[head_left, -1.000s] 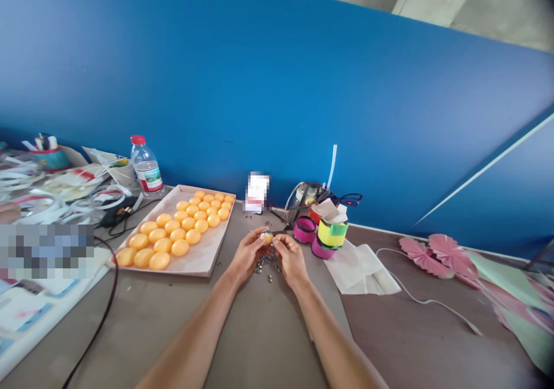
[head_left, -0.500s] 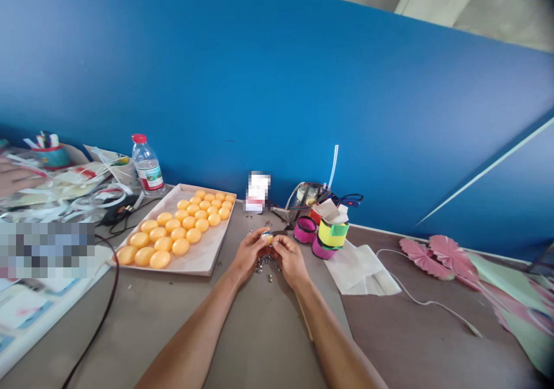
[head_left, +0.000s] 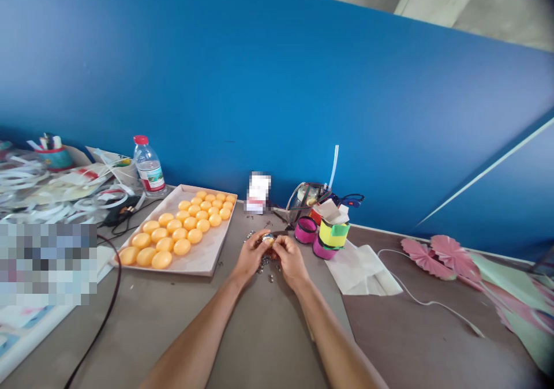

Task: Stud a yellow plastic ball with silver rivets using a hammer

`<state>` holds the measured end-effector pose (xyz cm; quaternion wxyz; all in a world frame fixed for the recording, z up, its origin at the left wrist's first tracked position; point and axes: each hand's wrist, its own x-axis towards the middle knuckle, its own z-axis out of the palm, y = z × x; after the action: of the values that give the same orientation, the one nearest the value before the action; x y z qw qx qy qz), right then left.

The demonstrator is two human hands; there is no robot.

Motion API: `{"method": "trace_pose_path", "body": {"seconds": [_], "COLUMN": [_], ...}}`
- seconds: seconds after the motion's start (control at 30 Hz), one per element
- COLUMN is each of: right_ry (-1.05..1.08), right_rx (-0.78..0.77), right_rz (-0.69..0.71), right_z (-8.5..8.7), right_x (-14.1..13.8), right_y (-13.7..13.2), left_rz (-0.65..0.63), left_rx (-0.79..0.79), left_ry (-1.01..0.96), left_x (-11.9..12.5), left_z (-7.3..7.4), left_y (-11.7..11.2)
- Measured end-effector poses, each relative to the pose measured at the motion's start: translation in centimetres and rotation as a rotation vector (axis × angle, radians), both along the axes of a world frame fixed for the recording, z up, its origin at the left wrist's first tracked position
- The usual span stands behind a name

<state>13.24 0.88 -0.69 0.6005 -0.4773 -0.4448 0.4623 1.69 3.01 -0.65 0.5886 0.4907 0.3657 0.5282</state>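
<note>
My left hand [head_left: 251, 258] is closed around a small round ball [head_left: 268, 239], orange-yellow with shiny silver pieces on top. On its right side, the fingertips of my right hand [head_left: 292, 259] are pinched together against the ball. Whether those fingertips also hold a small piece is too fine to make out. Beneath and between both hands lie several tiny silver metal pieces [head_left: 271, 279] scattered on the table. To the left, a shallow white tray [head_left: 203, 264] holds rows of plain orange balls [head_left: 182, 247].
A water bottle [head_left: 149, 169] stands behind the tray. Right of my hands are magenta and yellow tape-like rings [head_left: 306, 229], a white paper sheet [head_left: 366, 273], a white cable [head_left: 433, 302] and pink folded paper [head_left: 450, 256]. White strips [head_left: 64, 207] pile up at left. A blue partition [head_left: 277, 89] closes off the back.
Both hands stay together at the ball with only slight finger movement. Another person's hand at the far left has gone from view. The view has shifted slightly.
</note>
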Motion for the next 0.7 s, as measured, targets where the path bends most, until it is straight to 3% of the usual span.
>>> {"method": "trace_pose_path", "body": {"seconds": [0.23, 0.4, 0.53, 0.6, 0.7], "right_ry": [0.006, 0.009, -0.455, -0.774, -1.196], "right_rx": [0.001, 0.025, 0.123, 0.18, 0.124], "right_rz": [-0.026, -0.081, -0.209, -0.197, -0.121], "right_z": [-0.2, 0.1, 0.3, 0.3, 0.1], "right_x": [-0.1, 0.3, 0.6, 0.4, -0.1], "right_y": [0.0, 0.0, -0.3, -0.6, -1.1], "left_rz": [-0.014, -0.057, -0.041, -0.045, -0.045], "left_rx": [-0.01, -0.117, -0.169, -0.165, -0.157], "left_ry": [-0.057, -0.228, -0.36, -0.38, -0.374], "left_x": [0.2, 0.6, 0.4, 0.2, 0.1], "left_z": [0.4, 0.4, 0.2, 0.3, 0.5], "left_y": [-0.3, -0.2, 0.2, 0.2, 0.2]}}
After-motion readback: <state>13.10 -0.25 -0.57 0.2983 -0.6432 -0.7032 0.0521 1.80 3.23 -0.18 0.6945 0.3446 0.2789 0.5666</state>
